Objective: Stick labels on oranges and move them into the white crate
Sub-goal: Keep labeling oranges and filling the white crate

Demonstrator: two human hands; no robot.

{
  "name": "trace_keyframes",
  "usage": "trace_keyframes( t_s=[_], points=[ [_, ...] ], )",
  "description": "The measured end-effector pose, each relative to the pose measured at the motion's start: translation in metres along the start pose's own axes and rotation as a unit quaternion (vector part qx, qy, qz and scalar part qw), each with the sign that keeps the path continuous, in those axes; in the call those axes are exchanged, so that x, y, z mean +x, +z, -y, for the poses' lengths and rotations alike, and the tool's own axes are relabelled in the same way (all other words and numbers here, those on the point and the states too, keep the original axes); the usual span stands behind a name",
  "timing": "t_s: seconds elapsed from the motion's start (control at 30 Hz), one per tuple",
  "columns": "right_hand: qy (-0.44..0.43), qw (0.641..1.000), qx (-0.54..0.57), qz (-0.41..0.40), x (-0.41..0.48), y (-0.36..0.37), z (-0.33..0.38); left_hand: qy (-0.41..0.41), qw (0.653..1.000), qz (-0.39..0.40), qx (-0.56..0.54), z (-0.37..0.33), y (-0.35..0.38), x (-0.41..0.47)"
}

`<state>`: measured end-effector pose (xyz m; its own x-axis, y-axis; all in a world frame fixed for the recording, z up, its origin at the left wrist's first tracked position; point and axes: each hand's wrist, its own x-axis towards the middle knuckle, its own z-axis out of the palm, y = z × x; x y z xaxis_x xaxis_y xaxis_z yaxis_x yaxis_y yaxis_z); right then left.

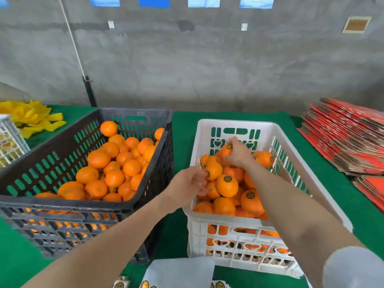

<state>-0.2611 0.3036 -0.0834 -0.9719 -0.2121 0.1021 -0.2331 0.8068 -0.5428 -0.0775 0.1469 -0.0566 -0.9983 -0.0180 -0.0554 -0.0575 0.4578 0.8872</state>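
Observation:
The white crate [235, 124] on the right holds several labelled oranges. My right hand [238, 152] reaches to the crate's far side and grips a labelled orange [227, 149] near the back wall. My left hand [190, 183] is at the crate's left wall, its fingers curled around another labelled orange [214, 171] on top of the pile. The black crate [133, 115] on the left is full of unlabelled oranges [112, 163]. Round labels [145, 284] on a backing sheet lie at the table's front edge.
A green cloth [182, 125] covers the table. Flat red cartons [349, 134] are stacked at the right. Yellow wrapping [33, 119] and part of another white basket [8, 140] sit at the far left. A grey concrete wall stands behind.

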Motion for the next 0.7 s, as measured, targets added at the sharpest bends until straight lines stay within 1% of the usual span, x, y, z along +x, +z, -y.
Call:
trace_keyframes(
  t_s=[0.1,0.2,0.3,0.37,0.4,0.47,0.5,0.57,0.6,0.63,0.67,0.7],
  points=[
    [-0.004,0.996,-0.064,0.062,0.016,0.025,-0.01,-0.004,1.0,0.004,-0.003,0.002,-0.001,0.003],
    [0.017,0.992,-0.091,0.088,0.024,0.041,-0.011,-0.005,1.0,0.008,-0.005,0.001,-0.002,0.005],
    [0.05,0.992,-0.098,0.067,0.023,0.046,-0.008,-0.014,1.0,0.015,-0.019,0.0,-0.001,0.005],
    [0.046,0.992,-0.111,0.025,0.018,0.041,0.001,-0.009,0.999,0.03,-0.023,-0.005,-0.004,0.003],
    [0.03,0.994,-0.104,-0.001,0.015,0.037,0.009,0.004,0.999,0.034,-0.021,-0.008,-0.009,0.003],
    [-0.037,0.997,-0.044,-0.054,0.01,0.026,0.035,0.046,0.999,0.016,-0.004,-0.013,-0.027,0.005],
    [-0.079,0.993,-0.007,-0.082,0.004,0.021,0.052,0.066,0.998,-0.007,-0.001,-0.015,-0.04,0.006],
    [-0.171,0.975,0.051,-0.134,-0.017,0.014,0.095,0.089,0.992,-0.089,-0.021,-0.013,-0.075,0.013],
    [-0.229,0.96,0.074,-0.145,-0.032,0.014,0.117,0.092,0.985,-0.142,-0.027,-0.007,-0.095,0.019],
    [-0.292,0.942,0.092,-0.137,-0.05,0.016,0.137,0.083,0.979,-0.188,-0.006,0.0,-0.117,0.025],
    [-0.347,0.926,0.1,-0.112,-0.067,0.022,0.155,0.069,0.973,-0.217,0.043,0.012,-0.14,0.033],
    [-0.385,0.915,0.092,-0.076,-0.082,0.031,0.17,0.039,0.966,-0.217,0.138,0.024,-0.162,0.039]
  ],
)
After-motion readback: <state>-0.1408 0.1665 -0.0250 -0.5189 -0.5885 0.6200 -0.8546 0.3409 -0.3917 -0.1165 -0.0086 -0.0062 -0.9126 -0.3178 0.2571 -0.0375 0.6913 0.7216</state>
